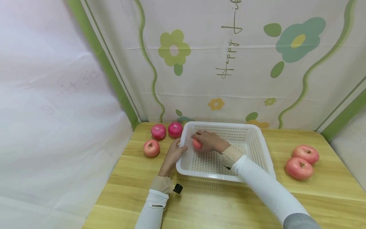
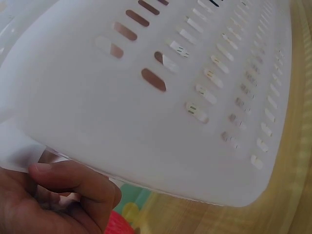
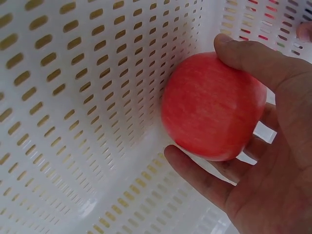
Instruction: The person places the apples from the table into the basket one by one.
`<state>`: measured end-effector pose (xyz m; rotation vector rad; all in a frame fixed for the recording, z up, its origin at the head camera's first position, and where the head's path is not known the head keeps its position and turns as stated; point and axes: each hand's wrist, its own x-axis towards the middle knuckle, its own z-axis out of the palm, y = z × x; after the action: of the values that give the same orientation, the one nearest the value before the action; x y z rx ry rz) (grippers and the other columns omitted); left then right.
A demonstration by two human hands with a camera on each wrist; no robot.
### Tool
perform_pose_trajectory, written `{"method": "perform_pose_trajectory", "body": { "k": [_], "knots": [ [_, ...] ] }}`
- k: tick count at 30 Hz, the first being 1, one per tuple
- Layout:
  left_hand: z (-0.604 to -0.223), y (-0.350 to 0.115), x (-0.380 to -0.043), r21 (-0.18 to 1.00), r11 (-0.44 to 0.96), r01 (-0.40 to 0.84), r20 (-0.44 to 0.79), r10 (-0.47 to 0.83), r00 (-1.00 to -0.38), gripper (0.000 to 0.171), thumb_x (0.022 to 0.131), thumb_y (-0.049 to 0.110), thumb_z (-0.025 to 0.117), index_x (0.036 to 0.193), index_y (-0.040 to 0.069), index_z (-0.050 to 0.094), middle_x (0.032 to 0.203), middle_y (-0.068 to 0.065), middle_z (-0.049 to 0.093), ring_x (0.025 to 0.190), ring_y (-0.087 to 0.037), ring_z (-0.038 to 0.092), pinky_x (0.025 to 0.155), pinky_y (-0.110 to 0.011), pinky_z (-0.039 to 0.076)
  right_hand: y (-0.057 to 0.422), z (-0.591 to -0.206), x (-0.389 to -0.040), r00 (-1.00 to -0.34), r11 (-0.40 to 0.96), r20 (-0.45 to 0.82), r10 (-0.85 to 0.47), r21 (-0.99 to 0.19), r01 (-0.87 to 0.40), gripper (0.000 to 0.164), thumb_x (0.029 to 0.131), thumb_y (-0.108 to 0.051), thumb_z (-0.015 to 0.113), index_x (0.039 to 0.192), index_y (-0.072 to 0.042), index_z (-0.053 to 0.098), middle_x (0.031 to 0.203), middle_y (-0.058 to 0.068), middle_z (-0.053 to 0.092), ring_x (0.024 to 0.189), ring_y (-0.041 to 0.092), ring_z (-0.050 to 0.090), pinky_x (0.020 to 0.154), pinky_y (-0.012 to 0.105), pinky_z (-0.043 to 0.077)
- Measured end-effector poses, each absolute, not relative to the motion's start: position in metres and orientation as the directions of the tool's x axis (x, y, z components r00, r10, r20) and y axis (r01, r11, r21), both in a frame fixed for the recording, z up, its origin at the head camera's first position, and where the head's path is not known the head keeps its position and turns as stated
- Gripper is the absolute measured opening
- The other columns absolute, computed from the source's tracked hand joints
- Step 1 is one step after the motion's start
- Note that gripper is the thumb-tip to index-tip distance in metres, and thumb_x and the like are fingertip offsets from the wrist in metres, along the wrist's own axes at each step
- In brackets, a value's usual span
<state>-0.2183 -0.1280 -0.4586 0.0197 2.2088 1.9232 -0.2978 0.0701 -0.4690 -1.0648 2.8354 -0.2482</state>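
A white slotted plastic basket (image 1: 211, 176) stands on the wooden table. Its left rim is gripped by my left hand (image 1: 173, 155), and the left wrist view shows the curled fingers (image 2: 73, 183) at the basket's edge. Inside, toward the left end, my right hand (image 1: 210, 141) holds a red apple (image 3: 214, 106). The thumb lies on one side of the fruit and the fingers are spread around the other. In the right wrist view the apple is close to the slotted wall and floor.
Left of the basket are two dark pink round fruits (image 1: 158, 131) and a paler apple (image 1: 151, 148). Two large pink apples (image 1: 299, 168) sit together on the table (image 1: 217, 206) at the right. A flowered curtain (image 1: 200, 79) hangs right behind the table's back edge.
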Motion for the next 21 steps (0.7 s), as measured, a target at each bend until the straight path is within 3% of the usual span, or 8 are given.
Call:
{"method": "perform_pose_trajectory", "body": {
  "k": [9, 21],
  "knots": [
    [-0.4598, -0.1284, -0.2179, 0.982, 0.145, -0.125, -0.147, 0.153, -0.977, 0.056, 0.092, 0.01, 0.053, 0.144, 0.0, 0.037, 0.128, -0.034, 0.052, 0.108, -0.045, 0.057, 0.078, -0.05, 0.055, 0.0689, -0.4685, -0.2956, -0.757, 0.751, -0.05, -0.652, -0.186, -0.634, 0.075, 0.075, -0.038, 0.079, 0.141, -0.021, 0.048, 0.141, 0.005, 0.043, 0.13, 0.026, 0.037, 0.094, 0.051, 0.045],
    [-0.4644, -0.1286, -0.2219, 0.979, 0.163, -0.126, -0.15, 0.145, -0.978, 0.056, 0.092, 0.009, 0.053, 0.145, 0.0, 0.037, 0.129, -0.034, 0.052, 0.109, -0.044, 0.056, 0.08, -0.051, 0.054, 0.0685, -0.4664, -0.2939, -0.752, 0.747, -0.027, -0.659, -0.144, -0.649, 0.073, 0.077, -0.041, 0.075, 0.141, -0.019, 0.048, 0.139, 0.004, 0.045, 0.127, 0.026, 0.04, 0.093, 0.049, 0.047]
  ]
}}
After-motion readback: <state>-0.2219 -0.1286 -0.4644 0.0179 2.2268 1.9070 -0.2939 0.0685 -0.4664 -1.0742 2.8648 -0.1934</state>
